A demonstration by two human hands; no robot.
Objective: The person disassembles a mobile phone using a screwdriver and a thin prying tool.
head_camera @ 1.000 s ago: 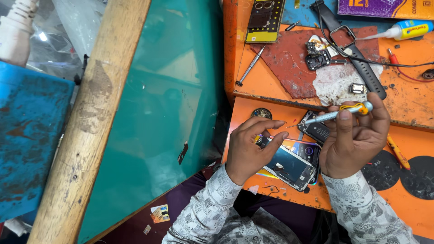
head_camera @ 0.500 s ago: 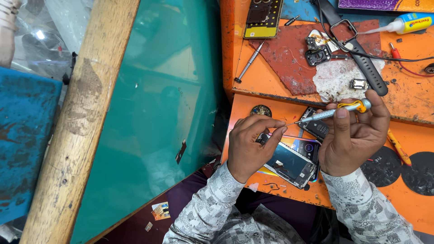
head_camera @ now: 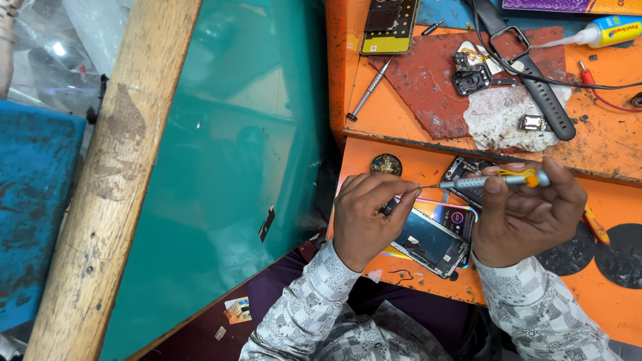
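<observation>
A wooden beam (head_camera: 110, 180) slants past a green glass panel (head_camera: 241, 154) at left. On the orange workbench (head_camera: 394, 120), the left hand (head_camera: 364, 217) curls its fingers closed on the edge of one opened smartphone (head_camera: 431, 241), lying at the bench's near edge. The right hand (head_camera: 528, 214) is closed on one small screwdriver (head_camera: 495, 180) (yellow collar), its tip pointing toward the left fingers. A second screwdriver (head_camera: 368, 90), one glue bottle (head_camera: 605, 31) and one watch strap (head_camera: 535, 73) lie beyond.

Our left hand (head_camera: 364, 217) is covering the phone's (head_camera: 431, 241) near corner, and the glue bottle (head_camera: 612, 31) is running off the frame's right edge.
</observation>
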